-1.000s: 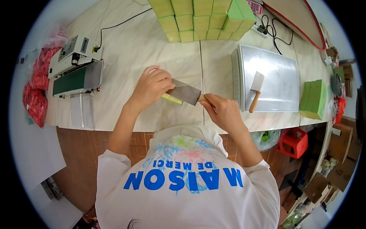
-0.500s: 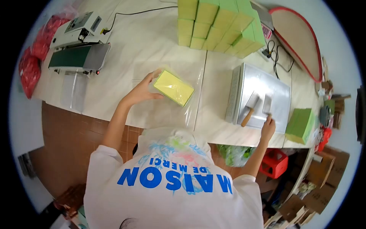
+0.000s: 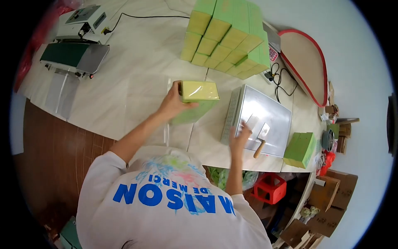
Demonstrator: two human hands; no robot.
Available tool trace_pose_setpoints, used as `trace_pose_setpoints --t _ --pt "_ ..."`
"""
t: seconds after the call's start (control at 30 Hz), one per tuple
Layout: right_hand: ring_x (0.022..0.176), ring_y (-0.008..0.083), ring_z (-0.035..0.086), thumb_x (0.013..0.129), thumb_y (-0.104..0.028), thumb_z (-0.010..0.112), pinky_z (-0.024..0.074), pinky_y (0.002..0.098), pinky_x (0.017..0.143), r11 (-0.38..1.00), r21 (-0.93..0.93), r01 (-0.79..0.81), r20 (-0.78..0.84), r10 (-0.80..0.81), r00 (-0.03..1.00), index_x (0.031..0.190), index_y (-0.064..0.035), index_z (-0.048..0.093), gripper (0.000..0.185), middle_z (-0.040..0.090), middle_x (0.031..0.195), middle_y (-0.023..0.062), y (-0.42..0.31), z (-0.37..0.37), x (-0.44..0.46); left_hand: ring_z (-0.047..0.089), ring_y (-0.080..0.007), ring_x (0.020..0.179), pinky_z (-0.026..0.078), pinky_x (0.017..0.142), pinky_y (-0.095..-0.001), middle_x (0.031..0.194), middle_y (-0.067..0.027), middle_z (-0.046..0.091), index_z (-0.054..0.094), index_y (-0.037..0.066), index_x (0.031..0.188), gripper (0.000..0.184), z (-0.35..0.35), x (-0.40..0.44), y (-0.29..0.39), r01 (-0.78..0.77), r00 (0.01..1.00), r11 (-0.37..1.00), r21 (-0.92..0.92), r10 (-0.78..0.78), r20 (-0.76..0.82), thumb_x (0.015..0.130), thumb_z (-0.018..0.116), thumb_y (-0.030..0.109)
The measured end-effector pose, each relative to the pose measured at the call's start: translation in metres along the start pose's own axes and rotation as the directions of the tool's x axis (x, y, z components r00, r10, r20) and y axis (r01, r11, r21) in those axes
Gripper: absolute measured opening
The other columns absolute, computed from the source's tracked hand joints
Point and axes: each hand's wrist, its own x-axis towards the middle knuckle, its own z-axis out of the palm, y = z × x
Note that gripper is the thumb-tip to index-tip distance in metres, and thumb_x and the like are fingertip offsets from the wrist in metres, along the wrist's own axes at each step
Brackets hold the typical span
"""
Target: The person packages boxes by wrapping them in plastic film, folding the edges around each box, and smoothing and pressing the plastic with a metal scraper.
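A: Left hand?
B: Left hand (image 3: 177,101) grasps the green box (image 3: 203,96), thumb on the near side, fingers round the left; looks like a steadying hold. Yellow end faces up.
A: Box where?
B: Near the table's (image 3: 141,54) front edge, left of the metal plate (image 3: 271,110). Can't tell if its base touches.
A: Right hand?
B: Right hand (image 3: 239,139), blurred, at the plate's left edge; can't tell if it grips anything. It hides the handle end of one scraper (image 3: 253,121).
A: Other scraper (image 3: 261,139)?
B: Beside it, handle toward the plate's near edge, probably for easy reach.
A: Around?
B: Stacked boxes (image 3: 226,39) toward the back, more boxes (image 3: 299,150) by the front right corner, clear film (image 3: 143,93) left of the held box.
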Motion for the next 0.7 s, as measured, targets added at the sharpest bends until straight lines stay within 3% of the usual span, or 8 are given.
trace_pose_setpoints --t 0.07,0.1,0.2,0.27,0.33,0.4,0.53,0.7 --pt "0.126 0.0325 0.044 0.082 -0.017 0.074 0.0392 0.0401 0.102 0.965 0.193 0.176 0.112 -0.200 0.973 0.141 0.0026 0.036 0.073 0.043 0.138 0.0204 -0.065 0.023 -0.011 0.051 -0.0372 0.112 0.042 0.098 -0.0424 0.123 -0.0226 0.051 0.033 -0.002 0.130 0.090 0.035 -0.004 -0.003 -0.076 0.969 0.992 0.102 0.097 -0.228 0.067 0.085 0.037" --pt "0.128 0.0327 0.041 0.080 -0.016 0.076 0.0380 0.0399 0.104 0.939 0.314 0.139 0.153 -0.194 0.969 0.144 0.0020 0.031 0.080 0.037 0.143 0.0206 -0.085 0.037 -0.018 0.049 -0.0419 0.110 0.041 0.097 -0.0456 0.122 -0.0252 0.049 0.029 -0.003 0.134 0.094 0.050 -0.009 -0.003 -0.083 0.962 0.974 0.211 0.134 -0.239 0.070 0.082 0.042" --pt "0.132 0.0320 0.036 0.075 -0.015 0.081 0.0359 0.0398 0.105 0.874 0.470 0.123 0.064 -0.173 0.983 0.147 0.0012 0.020 0.095 0.028 0.145 0.0208 -0.109 0.064 -0.037 0.041 -0.0362 0.124 0.039 0.101 -0.0462 0.135 -0.0237 0.039 0.019 0.000 0.142 0.101 0.071 -0.040 -0.002 -0.282 0.950 0.921 0.269 0.307 -0.054 0.074 0.079 0.044" --pt "0.132 0.0327 0.035 0.072 -0.014 0.083 0.0333 0.0405 0.108 0.845 0.534 -0.027 -0.022 0.046 0.999 0.147 0.0023 0.016 0.102 0.030 0.143 0.0210 -0.116 0.059 -0.041 0.046 -0.0334 0.119 0.043 0.098 -0.0436 0.134 -0.0222 0.040 0.012 0.001 0.147 0.101 0.068 -0.060 0.007 -0.323 0.945 0.941 0.101 0.314 0.094 0.080 0.076 0.040" --pt "0.131 0.0340 0.036 0.070 -0.014 0.083 0.0324 0.0410 0.109 0.840 0.536 -0.080 -0.057 0.130 0.990 0.147 0.0034 0.014 0.105 0.033 0.140 0.0217 -0.113 0.053 -0.043 0.054 -0.0261 0.112 0.044 0.099 -0.0381 0.132 -0.0186 0.045 0.013 0.007 0.149 0.080 0.059 -0.069 0.015 -0.185 0.951 0.967 -0.173 0.221 0.216 0.093 0.064 0.030" --pt "0.130 0.0333 0.037 0.070 -0.015 0.083 0.0317 0.0405 0.109 0.848 0.525 -0.076 -0.124 0.165 0.978 0.145 0.0038 0.019 0.101 0.036 0.137 0.0216 -0.112 0.047 -0.047 0.050 -0.0312 0.120 0.043 0.099 -0.0405 0.129 -0.0221 0.048 0.015 0.004 0.147 0.079 0.051 -0.064 0.023 0.048 0.965 0.934 -0.353 0.047 0.256 0.094 0.060 0.040" --pt "0.126 0.0332 0.041 0.069 -0.012 0.081 0.0329 0.0409 0.107 0.867 0.482 -0.129 -0.145 0.224 0.964 0.140 0.0048 0.028 0.090 0.038 0.135 0.0213 -0.112 0.051 -0.046 0.047 -0.0286 0.126 0.041 0.101 -0.0389 0.136 -0.0204 0.046 0.018 0.005 0.147 0.068 0.055 -0.021 -0.002 -0.078 0.994 0.952 -0.295 0.097 0.052 0.099 0.051 0.040" --pt "0.126 0.0327 0.043 0.068 -0.009 0.079 0.0357 0.0411 0.106 0.924 0.382 0.024 -0.138 0.031 0.990 0.138 0.0031 0.032 0.086 0.040 0.136 0.0198 -0.126 0.033 -0.043 0.042 -0.0264 0.132 0.035 0.107 -0.0356 0.139 -0.0175 0.045 0.030 -0.002 0.142 0.063 0.036 -0.018 0.008 0.050 0.984 0.869 -0.492 0.040 0.171 0.103 0.034 0.047"
